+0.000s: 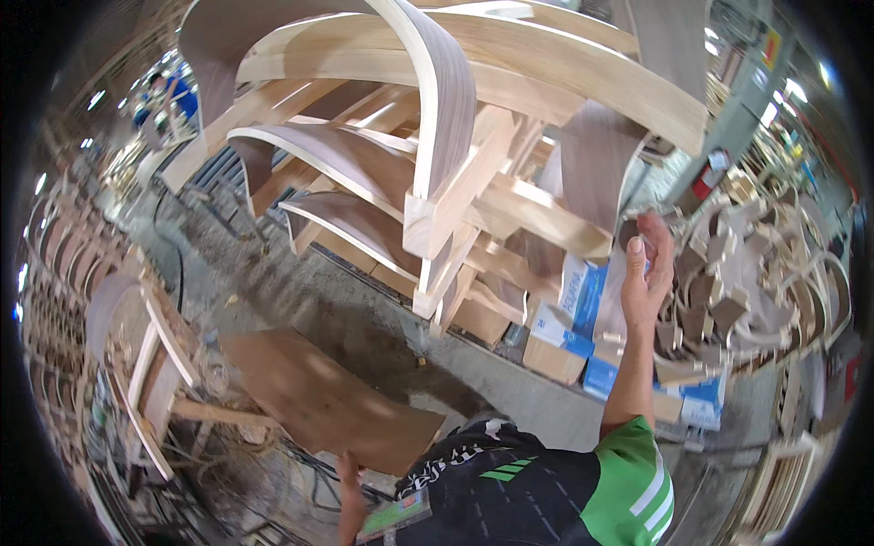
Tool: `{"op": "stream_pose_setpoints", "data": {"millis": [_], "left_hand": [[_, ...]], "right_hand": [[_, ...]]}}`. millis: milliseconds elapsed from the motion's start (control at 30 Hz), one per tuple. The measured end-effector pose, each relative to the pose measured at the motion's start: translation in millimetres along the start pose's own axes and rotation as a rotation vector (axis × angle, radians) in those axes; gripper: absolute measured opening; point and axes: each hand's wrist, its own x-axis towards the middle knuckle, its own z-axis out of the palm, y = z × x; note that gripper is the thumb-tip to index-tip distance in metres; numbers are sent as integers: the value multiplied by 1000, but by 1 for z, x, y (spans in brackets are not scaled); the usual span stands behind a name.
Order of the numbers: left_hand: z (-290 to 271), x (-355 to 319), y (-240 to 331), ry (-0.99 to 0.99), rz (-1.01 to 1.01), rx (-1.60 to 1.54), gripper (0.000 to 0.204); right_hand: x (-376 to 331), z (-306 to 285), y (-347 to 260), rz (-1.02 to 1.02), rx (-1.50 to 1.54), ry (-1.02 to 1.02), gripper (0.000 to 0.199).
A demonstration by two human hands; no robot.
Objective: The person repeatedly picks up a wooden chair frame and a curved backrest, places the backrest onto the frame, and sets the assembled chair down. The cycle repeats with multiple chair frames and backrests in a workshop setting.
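My right hand [648, 278] is raised with thumb and fingers apart, near the curved dark-veneer end [596, 168] of a stacked wooden chair frame. Nothing shows in its grasp; whether the fingertips touch wood I cannot tell. Low at the left, my blurred left hand [349, 473] is beside the lower edge of a flat brown board [328, 391]. Its fingers are partly hidden, so a grip on the board cannot be made out. In front of me stands a stack of bent wooden frames [446, 136] with pale rails and dark veneer faces.
Blue-and-white cartons [574, 309] lie under the stack's right side. Many curved wooden parts [746, 282] are piled at the right. A wooden frame [164, 355] stands at the left, beside rows of bent pieces [68, 309]. Someone in blue [180, 96] is far off.
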Motion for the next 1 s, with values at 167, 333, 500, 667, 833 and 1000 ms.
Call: {"op": "stream_pose_setpoints", "data": {"millis": [167, 333, 500, 667, 833, 1000], "left_hand": [[102, -13, -6, 225, 16, -343, 29], [166, -30, -9, 258, -55, -120, 24], [181, 0, -3, 123, 144, 1005, 17], [194, 22, 11, -25, 244, 1054, 17], [218, 41, 37, -50, 74, 1036, 22], [236, 43, 45, 93, -137, 674, 29]], "right_hand": [[51, 50, -20, 120, 262, -437, 54], [57, 53, 14, 51, 359, -532, 47], [61, 55, 25, -16, 351, -503, 50], [61, 51, 30, 34, 415, -562, 56], [61, 53, 38, -20, 408, -582, 60], [59, 58, 50, -25, 399, -559, 59]]}}
